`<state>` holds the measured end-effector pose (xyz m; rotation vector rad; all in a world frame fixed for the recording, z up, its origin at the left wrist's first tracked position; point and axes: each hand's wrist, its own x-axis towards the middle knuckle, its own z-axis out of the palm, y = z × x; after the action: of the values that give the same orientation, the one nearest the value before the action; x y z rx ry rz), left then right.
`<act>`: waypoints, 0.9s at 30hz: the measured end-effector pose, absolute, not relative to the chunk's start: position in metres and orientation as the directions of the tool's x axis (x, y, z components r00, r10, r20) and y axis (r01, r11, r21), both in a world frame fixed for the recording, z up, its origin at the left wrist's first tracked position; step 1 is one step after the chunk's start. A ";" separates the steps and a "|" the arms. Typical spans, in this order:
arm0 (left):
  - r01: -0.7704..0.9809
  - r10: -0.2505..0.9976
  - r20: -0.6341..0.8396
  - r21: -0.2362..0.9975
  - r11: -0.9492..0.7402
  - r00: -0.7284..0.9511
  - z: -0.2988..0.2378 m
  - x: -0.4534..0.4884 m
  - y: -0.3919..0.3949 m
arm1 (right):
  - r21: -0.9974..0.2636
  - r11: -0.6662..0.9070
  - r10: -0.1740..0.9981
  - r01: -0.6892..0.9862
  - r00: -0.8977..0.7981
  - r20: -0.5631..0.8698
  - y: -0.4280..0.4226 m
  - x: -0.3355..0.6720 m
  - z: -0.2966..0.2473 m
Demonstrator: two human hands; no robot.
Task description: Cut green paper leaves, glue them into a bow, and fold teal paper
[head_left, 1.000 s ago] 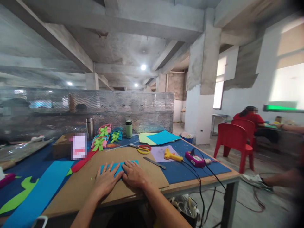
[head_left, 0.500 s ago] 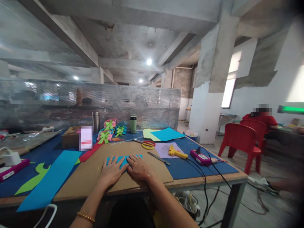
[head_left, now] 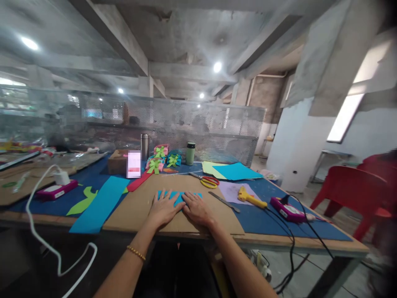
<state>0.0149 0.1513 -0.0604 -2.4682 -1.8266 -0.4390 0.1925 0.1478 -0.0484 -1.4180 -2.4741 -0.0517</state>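
My left hand [head_left: 163,210] and my right hand [head_left: 197,207] lie flat, fingers spread, on a small piece of blue paper [head_left: 179,200]. The hands are side by side with the thumbs close together and cover much of the paper. Beneath it is a brown cardboard sheet [head_left: 133,215] at the table's front. Scissors [head_left: 209,182] with red and yellow handles rest past the right hand. A flat metal blade [head_left: 223,202] lies on the cardboard to its right.
On the right are a yellow glue gun [head_left: 252,198] on a purple sheet [head_left: 226,188] and a purple power strip [head_left: 287,210] with trailing cords. To the left lies a long blue strip [head_left: 104,203]. Behind stand several bow-topped items [head_left: 155,164], a green bottle [head_left: 190,154] and a box [head_left: 117,162].
The view has turned left, so the table appears shifted right and more of its left side shows. Both hands remain flat on the blue paper.
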 end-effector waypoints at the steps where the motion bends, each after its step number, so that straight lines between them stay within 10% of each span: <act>1: 0.942 0.932 0.247 0.140 -0.304 0.264 -0.060 0.015 0.151 | -0.109 0.517 0.839 0.849 -0.477 0.263 0.148 0.192 -0.048; 27: 0.939 0.941 0.243 0.189 -0.286 0.237 -0.045 0.015 0.145 | -0.049 0.541 0.828 0.840 -0.521 0.206 0.160 0.191 -0.048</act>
<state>0.0148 0.1448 -0.0453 -2.4735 -1.8798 -0.4903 0.1907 0.1601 -0.0478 -1.4118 -2.5728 -0.0834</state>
